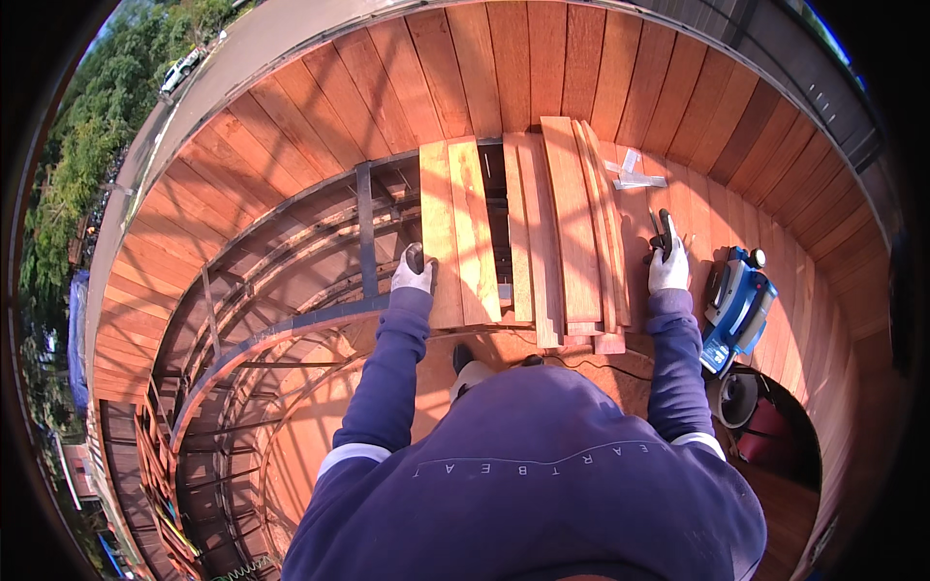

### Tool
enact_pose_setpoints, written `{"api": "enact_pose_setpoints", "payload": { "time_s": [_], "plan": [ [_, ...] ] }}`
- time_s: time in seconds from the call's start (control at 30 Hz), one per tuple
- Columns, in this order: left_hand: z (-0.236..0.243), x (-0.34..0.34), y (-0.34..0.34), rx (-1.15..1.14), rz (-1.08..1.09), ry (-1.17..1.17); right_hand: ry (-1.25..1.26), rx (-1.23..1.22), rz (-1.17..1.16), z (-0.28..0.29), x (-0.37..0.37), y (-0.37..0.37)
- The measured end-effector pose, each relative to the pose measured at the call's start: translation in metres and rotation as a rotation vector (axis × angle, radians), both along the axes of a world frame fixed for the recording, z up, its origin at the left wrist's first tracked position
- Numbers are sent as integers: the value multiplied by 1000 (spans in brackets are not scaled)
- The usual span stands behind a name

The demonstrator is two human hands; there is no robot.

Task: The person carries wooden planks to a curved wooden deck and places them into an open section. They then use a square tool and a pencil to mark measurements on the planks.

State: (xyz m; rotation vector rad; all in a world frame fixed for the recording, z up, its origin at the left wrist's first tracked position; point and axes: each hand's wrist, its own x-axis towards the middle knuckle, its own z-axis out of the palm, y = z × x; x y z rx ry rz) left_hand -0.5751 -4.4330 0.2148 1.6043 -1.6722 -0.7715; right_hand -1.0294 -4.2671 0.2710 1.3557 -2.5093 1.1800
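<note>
The curved reddish-brown slatted wooden backrest (465, 63) sweeps around everything I can see, and the dark metal under-frame (366, 232) lies bare on the left. Over its right end sits the loose pile of long reddish planks (567, 242); left of that, across a dark gap, lie the two pale orange wooden boards (475, 232) I'm working with, side by side, far ends near the backrest's foot. I'd square those ends first, then keep the seam even along its length, since a curve makes small errors fan out. The blue-bodied power tool (738, 310) stands right of me; I'd keep my sleeve clear of it. My left hand (415, 269), gloved, has its fingers curled at the outer board's left edge; whether they clamp it, I can't tell. My gloved right hand (667, 261) is right of the pile, some fingers extended; I can't tell whether it grips anything. Beyond it lie silvery flat strips (639, 180).
</note>
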Motion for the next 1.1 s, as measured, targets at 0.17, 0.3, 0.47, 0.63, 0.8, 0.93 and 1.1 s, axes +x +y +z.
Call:
{"api": "enact_pose_setpoints", "payload": {
  "time_s": [0.17, 0.3, 0.47, 0.63, 0.8, 0.93, 1.1],
  "plan": [
    [13, -3, 1, 189, 7, -148, -287, -73, 109, -12, -15, -1],
    [21, -3, 3, 177, -7, -143, -442, -156, 176, -2, -5, -2],
    [35, -6, 2, 243, -15, -55, -527, -342, 221, -18, -14, -6],
    [4, 0, -12, 115, -33, -154, -591, -417, 274, -12, -4, -9],
    [34, -7, 2, 113, -52, -74, -929, -676, 211, 28, -7, 12],
    [-15, 16, -10, -14, -125, 73, -766, -776, 103, 80, -8, 49],
    [-1, -6, -4, 17, -150, 234, -583, -694, -158, 118, -3, 88]
  ]
}}
